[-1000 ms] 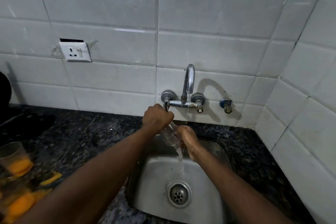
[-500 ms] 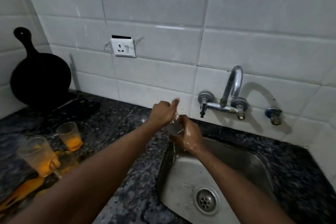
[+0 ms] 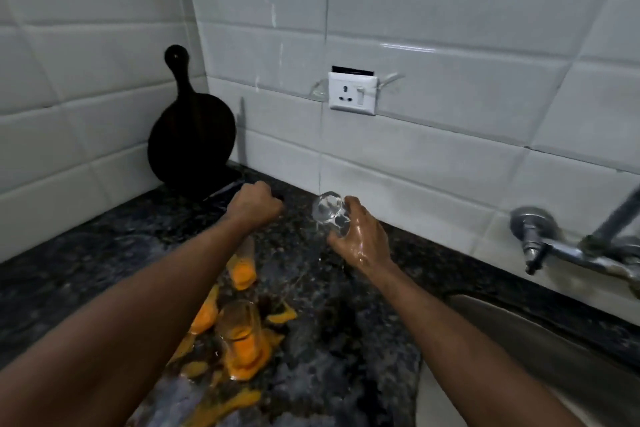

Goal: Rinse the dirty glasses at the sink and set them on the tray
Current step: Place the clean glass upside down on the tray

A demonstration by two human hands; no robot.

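Clear glass, wet, is clamped sideways in right hand at frame centre, above the worktop. Left hand is fisted, empty, just beside. Judged light, slippery, fragile; best gripped round mid-wall, not rim.

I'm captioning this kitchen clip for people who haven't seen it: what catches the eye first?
A wet right hand holds a clear glass above the dark counter. Below, glasses with orange residue stand under the left arm. A black round board leans in the tiled corner.
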